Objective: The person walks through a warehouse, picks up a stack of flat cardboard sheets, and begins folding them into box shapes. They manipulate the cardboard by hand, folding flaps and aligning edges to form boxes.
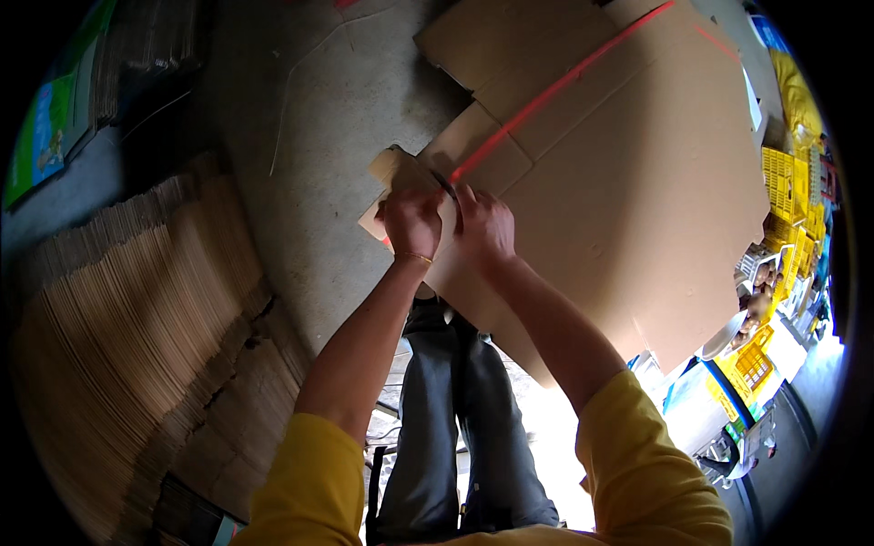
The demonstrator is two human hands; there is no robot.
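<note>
A flattened brown cardboard box (pixel 628 173) with a red strip lies on the concrete floor (pixel 319 136); stacked cardboard sheets (pixel 127 318) stand to its left. At its near-left flap, left hand (pixel 412 218) and right hand (pixel 482 227) press side by side, fingers curled closed on the cardboard edge.

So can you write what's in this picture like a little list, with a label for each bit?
left hand: pressed on the corner flap of the flat cardboard sheet
right hand: beside it, on the same flap, fingers curled
red tape strip: runs slanting across the sheet up from the hands
stack of flat cardboard: at the person's left
yellow crates: at the right edge
floor: grey concrete
</note>
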